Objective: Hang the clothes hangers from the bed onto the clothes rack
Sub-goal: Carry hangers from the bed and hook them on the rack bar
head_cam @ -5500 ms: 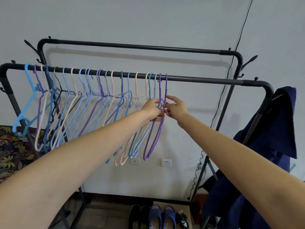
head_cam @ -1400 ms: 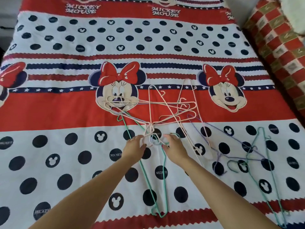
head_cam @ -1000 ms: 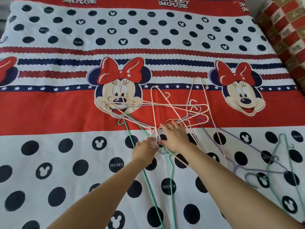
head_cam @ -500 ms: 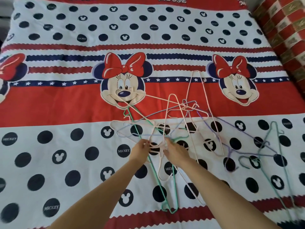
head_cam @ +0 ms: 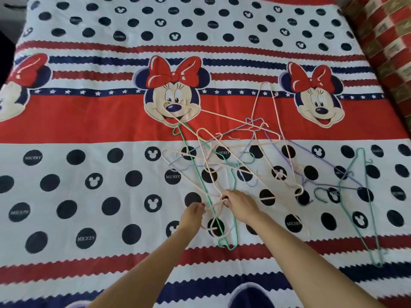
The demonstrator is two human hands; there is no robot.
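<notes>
Pink, green, blue and purple wire hangers lie in a tangled heap (head_cam: 233, 156) on the bed (head_cam: 89, 121), spread over its red, white and navy cartoon-print cover. Two more lie just apart to the right: a teal hanger (head_cam: 364, 210) and a dark hook (head_cam: 320, 194) beside it. None of these has reached the clothes rack, which is out of view here, so how many already hang there cannot be told from this moment. Judging by the heap, a good share of the work is left, and the present step looks like gathering a batch by the hooks.

The left hand (head_cam: 192, 215) has its fingertips curled onto a pale pink hanger (head_cam: 213, 172) at the near edge of the heap. The right hand (head_cam: 239, 204) is closed around the bunched necks of several hangers close by; the fingers hide exactly which ones it grips. Motion blur softens the thin wires, so where one hanger ends and another begins is hard to trace, and an exact count is not possible. A red checked cushion (head_cam: 387, 38) is cut off at the upper right.
</notes>
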